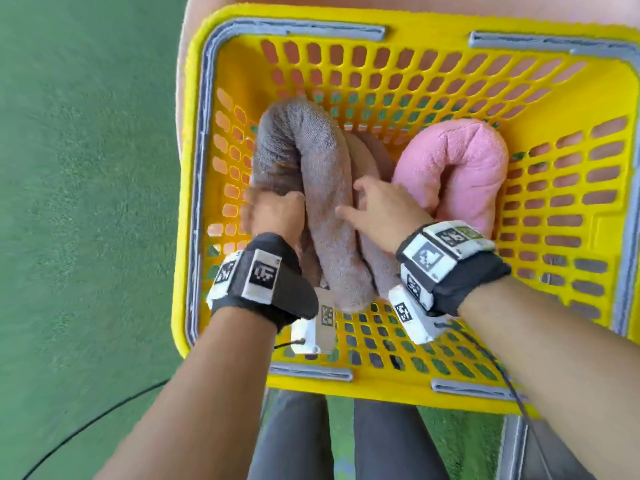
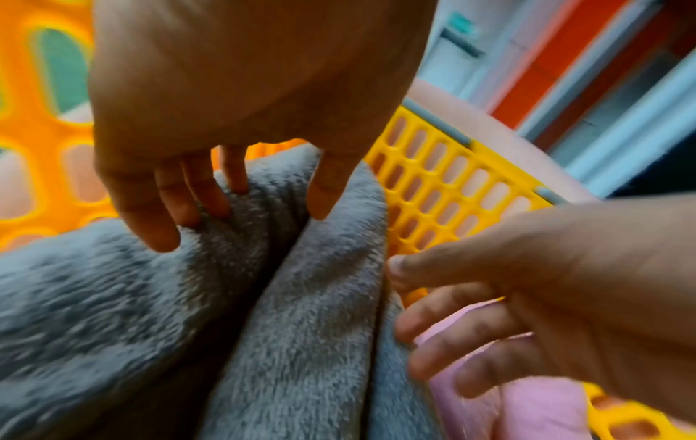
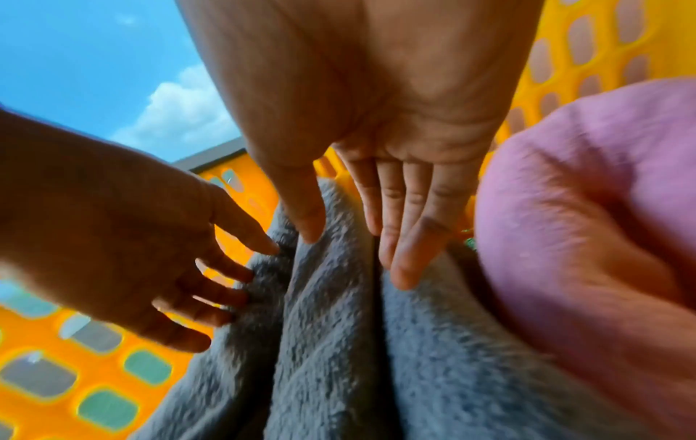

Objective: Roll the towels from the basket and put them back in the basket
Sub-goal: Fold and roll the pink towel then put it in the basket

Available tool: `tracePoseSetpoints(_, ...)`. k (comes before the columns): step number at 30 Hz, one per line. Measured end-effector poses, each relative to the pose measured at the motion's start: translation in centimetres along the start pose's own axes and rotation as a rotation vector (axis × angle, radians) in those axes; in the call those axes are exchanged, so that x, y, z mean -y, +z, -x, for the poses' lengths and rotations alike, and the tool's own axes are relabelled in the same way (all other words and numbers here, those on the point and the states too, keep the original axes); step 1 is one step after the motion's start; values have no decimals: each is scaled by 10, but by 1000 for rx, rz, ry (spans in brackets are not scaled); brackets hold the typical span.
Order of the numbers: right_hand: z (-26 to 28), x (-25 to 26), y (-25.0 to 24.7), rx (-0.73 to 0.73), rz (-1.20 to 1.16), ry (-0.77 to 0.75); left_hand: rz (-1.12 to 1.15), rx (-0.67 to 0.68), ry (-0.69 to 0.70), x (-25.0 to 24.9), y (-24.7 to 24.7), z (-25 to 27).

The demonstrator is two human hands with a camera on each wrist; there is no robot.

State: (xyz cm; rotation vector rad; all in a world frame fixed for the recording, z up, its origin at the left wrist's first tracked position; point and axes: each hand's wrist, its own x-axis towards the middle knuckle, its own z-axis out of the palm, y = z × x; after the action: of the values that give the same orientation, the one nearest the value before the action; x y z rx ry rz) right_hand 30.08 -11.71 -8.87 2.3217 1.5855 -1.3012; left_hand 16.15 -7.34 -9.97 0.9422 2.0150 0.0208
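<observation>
Grey towel, bent double in the basket beside the pink towel, pressed by left hand and right hand, fingers extended.

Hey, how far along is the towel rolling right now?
Done: the pink towel lies rolled and bent in the basket. In hand: the grey towel, also rolled and bent double, sits beside it, with the left hand and right hand both pressing on it. Left: probably just settling it and letting go, since no loose towel shows in the basket.
</observation>
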Motion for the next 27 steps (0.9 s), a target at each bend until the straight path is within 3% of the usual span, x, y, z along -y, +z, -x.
tracePoseSetpoints(8,-22,40,40,-37,-84,257,-48,44,-72,17,7,-3)
tracePoseSetpoints(13,-20,26,38,23,-168,228,-24,18,-123,16,5,-18)
tracePoseSetpoints(18,0,12,15,-14,-307,204,120,65,50,11,3,-1)
tracePoseSetpoints(24,62,-16,-48,-150,-432,198,22,47,273,-21,-14,73)
tracePoseSetpoints(27,95,-54,-82,-234,-337,252,-9,217,360,-41,5,114)
